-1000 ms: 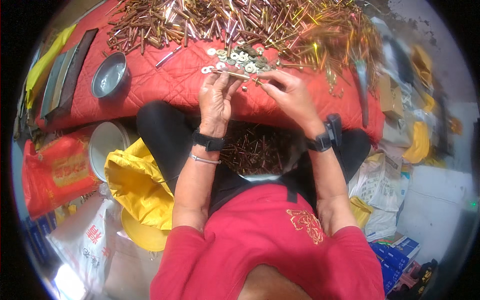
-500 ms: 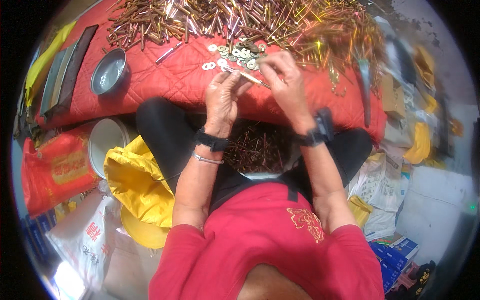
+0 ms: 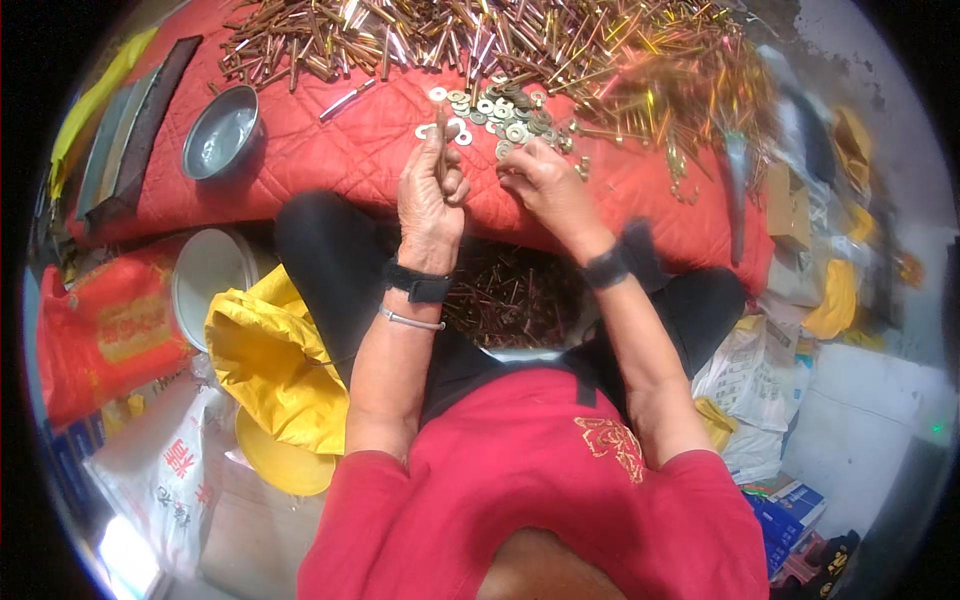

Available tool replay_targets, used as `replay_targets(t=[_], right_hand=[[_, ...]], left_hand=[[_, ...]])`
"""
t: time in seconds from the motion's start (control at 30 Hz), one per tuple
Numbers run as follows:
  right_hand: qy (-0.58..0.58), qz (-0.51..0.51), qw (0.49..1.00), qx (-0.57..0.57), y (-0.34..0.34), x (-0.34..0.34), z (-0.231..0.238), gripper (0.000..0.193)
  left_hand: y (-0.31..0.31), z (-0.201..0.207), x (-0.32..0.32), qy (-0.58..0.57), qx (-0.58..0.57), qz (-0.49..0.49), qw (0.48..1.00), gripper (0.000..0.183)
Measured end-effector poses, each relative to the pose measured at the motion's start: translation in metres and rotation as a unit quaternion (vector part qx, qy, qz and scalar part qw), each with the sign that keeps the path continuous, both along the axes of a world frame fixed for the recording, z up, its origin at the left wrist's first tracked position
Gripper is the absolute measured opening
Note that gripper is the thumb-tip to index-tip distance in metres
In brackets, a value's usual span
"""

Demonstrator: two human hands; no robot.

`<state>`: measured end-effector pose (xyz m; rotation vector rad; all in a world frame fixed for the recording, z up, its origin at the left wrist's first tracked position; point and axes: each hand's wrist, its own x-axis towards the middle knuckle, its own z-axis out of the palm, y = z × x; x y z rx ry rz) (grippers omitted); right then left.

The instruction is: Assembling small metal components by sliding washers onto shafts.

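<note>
My left hand (image 3: 432, 205) is closed around a slim metal tube (image 3: 441, 122), whose brownish end stands up past the thumb. Most of the tube is hidden by the fingers. My right hand (image 3: 552, 185) bends down at the near edge of a heap of flat washers (image 3: 516, 132), fingertips pinched together; whatever they hold cannot be made out. Beyond both hands lies a large pile of metal sleeves (image 3: 400, 40), with long yellowish bolts (image 3: 670, 90) to its right. A single tube (image 3: 348, 101) rests apart on the red quilted cover (image 3: 330, 160).
A grey metal bowl (image 3: 221, 135) sits on the cover at left. More rods fill a container (image 3: 510, 300) between my legs. Left of me are a yellow cloth (image 3: 270, 350), a white bucket (image 3: 215, 280) and a red sack (image 3: 110, 330). Cardboard boxes (image 3: 788, 205) stand at right.
My hands have moved apart. The left one has turned the tube from slanting to upright, while the right has come down to the washers' near edge.
</note>
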<state>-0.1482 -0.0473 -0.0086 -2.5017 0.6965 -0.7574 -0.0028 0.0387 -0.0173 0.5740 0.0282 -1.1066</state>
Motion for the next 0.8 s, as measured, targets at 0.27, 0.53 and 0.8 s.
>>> replay_targets(t=[0.27,0.53,0.8], right_hand=[[-0.137,-0.056,0.969,0.200,-0.006,-0.019,0.016,0.010],[-0.229,-0.024,0.921,0.314,0.001,-0.041,0.035,0.013],[-0.143,0.072,0.975,0.155,-0.008,-0.052,0.046,0.010]], left_hand=[[0.003,0.015,-0.016,-0.217,0.055,-0.117,0.968,0.014],[0.005,0.018,-0.041,-0.288,0.068,-0.201,0.934,0.013],[0.008,0.022,-0.027,-0.222,0.040,-0.335,0.915,0.016]])
